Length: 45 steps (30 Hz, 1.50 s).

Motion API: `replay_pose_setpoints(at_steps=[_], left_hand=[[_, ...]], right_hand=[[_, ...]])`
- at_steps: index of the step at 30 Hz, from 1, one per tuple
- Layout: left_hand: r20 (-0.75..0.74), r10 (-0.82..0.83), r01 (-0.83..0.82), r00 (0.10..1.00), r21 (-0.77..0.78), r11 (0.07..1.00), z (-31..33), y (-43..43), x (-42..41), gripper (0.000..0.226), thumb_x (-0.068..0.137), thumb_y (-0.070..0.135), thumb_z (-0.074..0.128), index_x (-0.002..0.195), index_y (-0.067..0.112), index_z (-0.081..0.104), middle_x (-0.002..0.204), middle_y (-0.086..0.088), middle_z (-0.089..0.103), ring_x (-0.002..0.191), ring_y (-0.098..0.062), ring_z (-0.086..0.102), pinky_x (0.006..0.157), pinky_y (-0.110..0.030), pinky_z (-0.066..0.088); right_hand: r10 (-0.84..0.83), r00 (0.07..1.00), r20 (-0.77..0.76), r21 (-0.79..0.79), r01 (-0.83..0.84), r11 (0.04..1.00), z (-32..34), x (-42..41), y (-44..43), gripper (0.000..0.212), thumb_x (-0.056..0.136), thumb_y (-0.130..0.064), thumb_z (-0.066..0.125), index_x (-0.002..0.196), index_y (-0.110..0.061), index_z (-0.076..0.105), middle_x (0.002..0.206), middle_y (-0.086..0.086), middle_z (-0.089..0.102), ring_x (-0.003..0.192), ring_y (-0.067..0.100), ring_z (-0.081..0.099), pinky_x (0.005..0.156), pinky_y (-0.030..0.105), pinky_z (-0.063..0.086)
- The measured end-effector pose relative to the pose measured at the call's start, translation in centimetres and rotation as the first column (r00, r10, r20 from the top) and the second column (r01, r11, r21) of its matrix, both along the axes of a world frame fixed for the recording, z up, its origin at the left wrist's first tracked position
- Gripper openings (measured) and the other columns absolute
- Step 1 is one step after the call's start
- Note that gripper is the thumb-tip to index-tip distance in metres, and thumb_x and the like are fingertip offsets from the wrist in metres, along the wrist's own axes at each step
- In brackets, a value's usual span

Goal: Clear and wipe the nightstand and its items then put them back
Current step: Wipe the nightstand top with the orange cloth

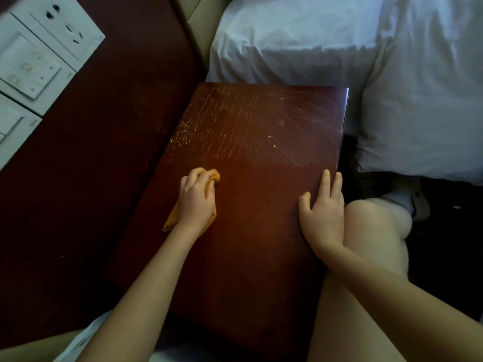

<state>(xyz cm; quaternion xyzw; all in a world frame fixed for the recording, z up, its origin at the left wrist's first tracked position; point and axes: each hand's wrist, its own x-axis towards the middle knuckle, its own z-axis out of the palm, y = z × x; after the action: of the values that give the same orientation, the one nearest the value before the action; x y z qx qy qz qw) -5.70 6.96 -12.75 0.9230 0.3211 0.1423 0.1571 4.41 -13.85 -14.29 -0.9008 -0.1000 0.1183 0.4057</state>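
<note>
The dark red-brown nightstand top (256, 142) fills the middle of the head view, with nothing standing on it. Fine scratches and pale specks mark its far half. My left hand (197, 202) grips an orange cloth (213, 176) and holds it against the top near the left edge; the cloth shows past my fingertips and below my wrist. My right hand (322, 211) rests flat on the top at its right edge, fingers straight and spread.
A bed with white sheets (326, 40) borders the nightstand's far and right sides. A dark red wall panel (109, 142) at left carries white sockets and switch plates (39, 53). My bare knee (373, 231) is beside the right edge.
</note>
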Motion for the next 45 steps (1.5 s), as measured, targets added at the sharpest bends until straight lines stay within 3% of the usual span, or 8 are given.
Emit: replay_pose_setpoints(at_steps=[9, 12, 19, 27, 32, 39, 45], left_hand=[[0.024, 0.283, -0.283, 0.959, 0.008, 0.959, 0.2, 1.4, 2.4, 0.027, 0.095, 0.012, 0.044, 0.116, 0.013, 0.061, 0.127, -0.006, 0.050, 0.112, -0.025, 0.043, 0.088, -0.025, 0.032], [0.026, 0.227, -0.227, 0.973, -0.003, 0.974, 0.1, 0.1, 3.7, 0.026, 0.095, 0.011, 0.044, 0.115, 0.014, 0.062, 0.127, -0.006, 0.050, 0.111, -0.024, 0.043, 0.087, -0.027, 0.035], [-0.023, -0.080, 0.080, 0.997, -0.019, 0.997, 0.0, -1.5, 0.2, 0.028, 0.093, 0.013, 0.049, 0.118, 0.017, 0.061, 0.123, -0.003, 0.052, 0.112, -0.020, 0.042, 0.087, -0.024, 0.033], [0.030, 0.235, -0.234, 0.971, -0.034, 0.972, 0.1, -0.3, 2.6, 0.026, 0.095, 0.012, 0.045, 0.115, 0.015, 0.062, 0.129, -0.004, 0.049, 0.113, -0.022, 0.042, 0.086, -0.021, 0.029], [0.030, 0.239, -0.237, 0.971, -0.042, 0.971, 0.2, -1.0, 4.8, 0.027, 0.095, 0.012, 0.044, 0.116, 0.016, 0.060, 0.129, -0.004, 0.049, 0.114, -0.022, 0.042, 0.088, -0.025, 0.032], [-0.002, -0.020, 0.020, 1.000, -0.008, 1.000, -0.1, -1.9, 1.2, 0.027, 0.094, 0.014, 0.048, 0.117, 0.016, 0.061, 0.126, -0.004, 0.050, 0.113, -0.021, 0.042, 0.086, -0.024, 0.033], [0.027, 0.211, -0.210, 0.977, -0.033, 0.977, 0.0, -0.7, 2.9, 0.027, 0.095, 0.014, 0.045, 0.117, 0.015, 0.060, 0.129, -0.004, 0.049, 0.114, -0.021, 0.042, 0.085, -0.022, 0.032]], right_hand=[[-0.013, 1.000, 0.006, 0.000, 0.013, 1.000, -0.1, 0.0, 0.0, 0.062, 0.094, -0.025, 0.043, 0.149, -0.014, 0.015, 0.157, 0.010, 0.004, 0.140, 0.029, 0.014, 0.111, 0.035, 0.015], [-0.011, 1.000, 0.000, 0.002, 0.011, 1.000, 0.0, 0.0, 0.0, 0.062, 0.094, -0.025, 0.043, 0.149, -0.014, 0.015, 0.157, 0.010, 0.004, 0.140, 0.029, 0.014, 0.111, 0.035, 0.016], [-0.004, 1.000, -0.008, 0.008, 0.004, 1.000, 0.0, 0.0, 0.0, 0.062, 0.095, -0.026, 0.042, 0.149, -0.015, 0.014, 0.157, 0.009, 0.003, 0.141, 0.029, 0.012, 0.112, 0.036, 0.014], [-0.005, 1.000, -0.002, -0.005, 0.005, 1.000, 0.1, 0.0, 0.0, 0.062, 0.095, -0.026, 0.042, 0.149, -0.015, 0.015, 0.157, 0.009, 0.003, 0.141, 0.029, 0.014, 0.112, 0.037, 0.016], [-0.001, 1.000, 0.000, -0.004, 0.001, 1.000, 0.0, 0.0, 0.0, 0.062, 0.095, -0.026, 0.042, 0.149, -0.014, 0.014, 0.157, 0.010, 0.003, 0.141, 0.029, 0.013, 0.112, 0.035, 0.014], [-0.005, 1.000, 0.006, 0.010, 0.005, 1.000, 0.0, 0.0, 0.0, 0.061, 0.095, -0.024, 0.043, 0.148, -0.013, 0.016, 0.156, 0.011, 0.004, 0.140, 0.030, 0.014, 0.112, 0.035, 0.015], [-0.008, 1.000, 0.013, 0.013, 0.008, 1.000, 0.0, 0.0, 0.0, 0.061, 0.094, -0.024, 0.044, 0.148, -0.012, 0.017, 0.156, 0.011, 0.005, 0.140, 0.029, 0.015, 0.111, 0.035, 0.016]])
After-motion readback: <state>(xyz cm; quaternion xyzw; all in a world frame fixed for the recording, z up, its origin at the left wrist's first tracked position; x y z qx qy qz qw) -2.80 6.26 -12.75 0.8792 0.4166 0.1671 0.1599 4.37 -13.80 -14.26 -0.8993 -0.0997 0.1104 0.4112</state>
